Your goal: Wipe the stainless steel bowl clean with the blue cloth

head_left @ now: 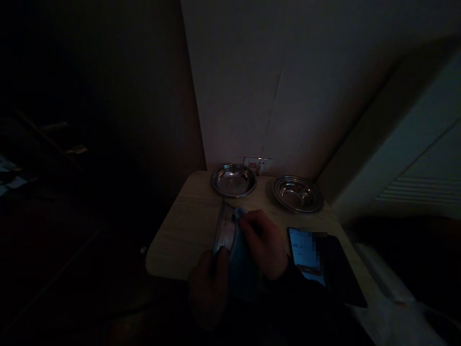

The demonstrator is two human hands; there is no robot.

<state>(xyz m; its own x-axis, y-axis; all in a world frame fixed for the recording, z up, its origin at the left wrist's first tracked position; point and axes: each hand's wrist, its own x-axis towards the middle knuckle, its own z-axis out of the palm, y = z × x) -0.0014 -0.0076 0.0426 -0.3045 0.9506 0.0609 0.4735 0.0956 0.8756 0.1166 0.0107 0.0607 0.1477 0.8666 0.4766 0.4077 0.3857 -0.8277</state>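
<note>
In the dim head view, a blue pouch-like item [243, 269] with a pale, whitish inner face is in front of me, over the near part of the table. My left hand [209, 286] grips its lower left edge, with the thumb lying on the pale face. Fingers of my right hand [264, 242] pinch its upper right edge, near a small dark spot that I cannot make out. The item's lower end fades into shadow.
On the light wooden table [180, 230], a round metal dish [234, 181] sits at the back left and a stack of metal dishes [298, 194] at the back right. A lit phone [302, 247] rests by a dark flat object [342, 271]. Behind is a wall socket [257, 164].
</note>
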